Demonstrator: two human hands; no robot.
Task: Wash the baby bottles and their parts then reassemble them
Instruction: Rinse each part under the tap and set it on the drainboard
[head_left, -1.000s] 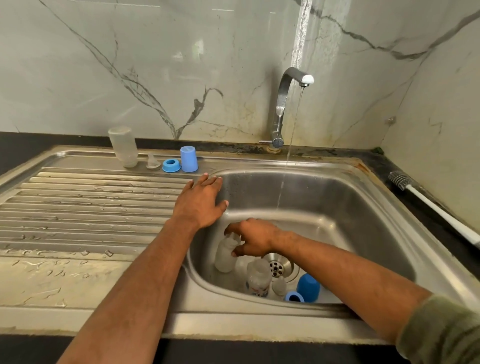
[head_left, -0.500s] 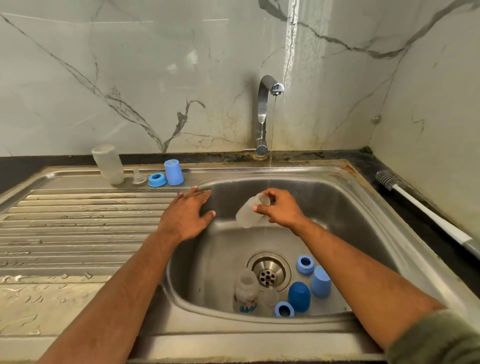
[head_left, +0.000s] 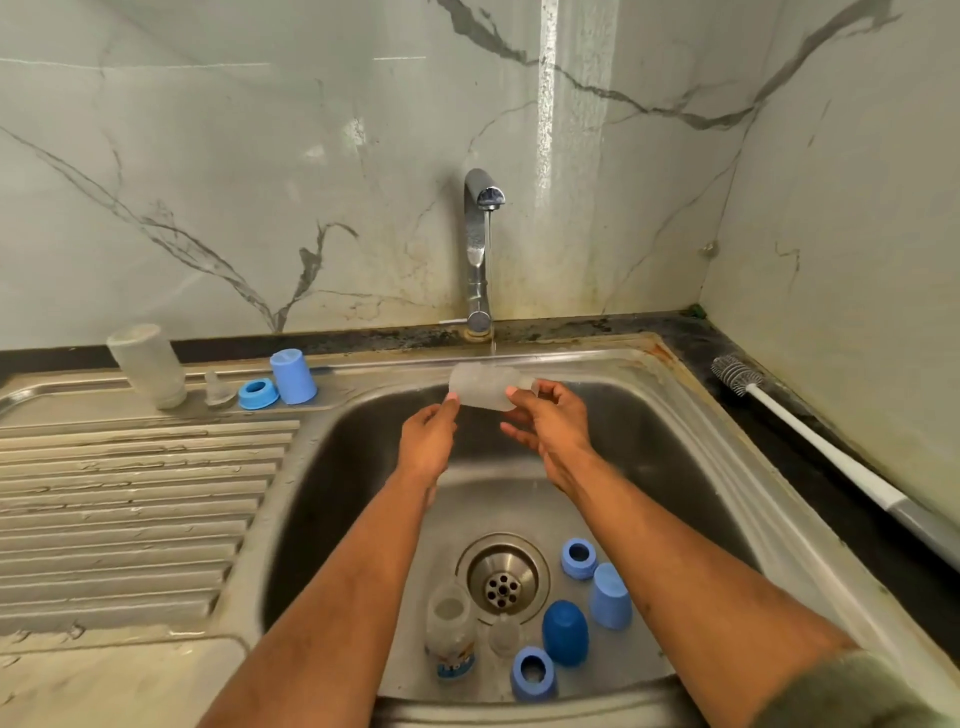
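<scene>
holding a clear bottle (head_left: 480, 386) sideways under the tap (head_left: 480, 249), both hands.

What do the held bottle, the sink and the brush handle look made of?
Bottle: frosted translucent plastic, probably; light passes through it cloudily. Sink: brushed stainless steel, grey sheen, rust-stained rim. Brush handle: smooth white plastic, apparently, turning grey near its end.
</scene>
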